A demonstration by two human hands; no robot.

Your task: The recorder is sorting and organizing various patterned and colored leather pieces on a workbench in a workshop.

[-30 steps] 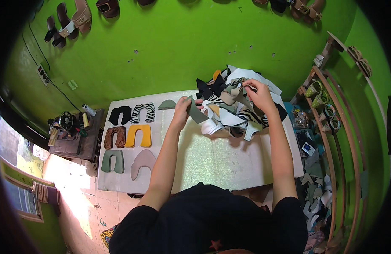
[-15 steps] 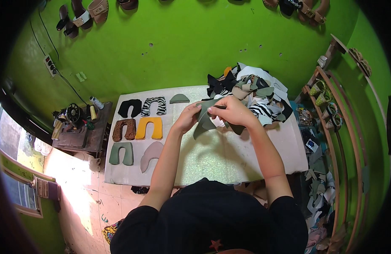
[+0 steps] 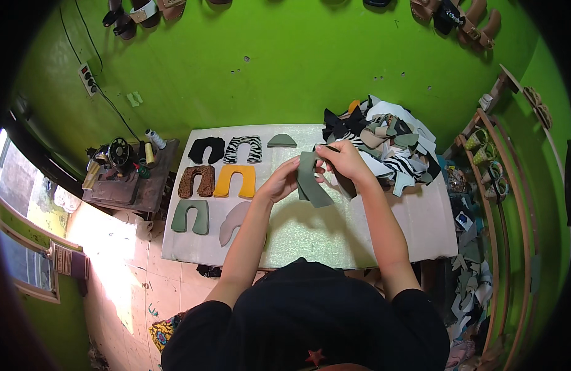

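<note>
Over the middle of the table, my left hand (image 3: pixel 281 181) is closed on a strip of olive-green material (image 3: pixel 310 178), which hangs folded with its ends pointing down. Close beside it, my right hand (image 3: pixel 345 161) pinches a dark piece of material (image 3: pixel 345 185) whose lower part dangles beneath the palm; its full shape is hidden. To the left lie U-shaped stacks: black (image 3: pixel 199 158), zebra-striped (image 3: pixel 230 154), brown spotted (image 3: pixel 186 185), yellow (image 3: pixel 249 182) and green (image 3: pixel 181 213). A pinkish-beige curved piece (image 3: pixel 228 227) is partly covered by my left forearm. A green half-moon stack (image 3: pixel 282 141) sits behind.
A heap of mixed scraps (image 3: pixel 384 141) covers the table's back right. At the left stands a sewing machine (image 3: pixel 118 153) on a small wooden table. A wooden rack (image 3: pixel 505 229) with sandals is on the right, with more scraps (image 3: pixel 468 272) below it.
The green material has turned and now hangs folded between my hands, which have shifted slightly apart. The whole view has moved, so the table appears further right.
</note>
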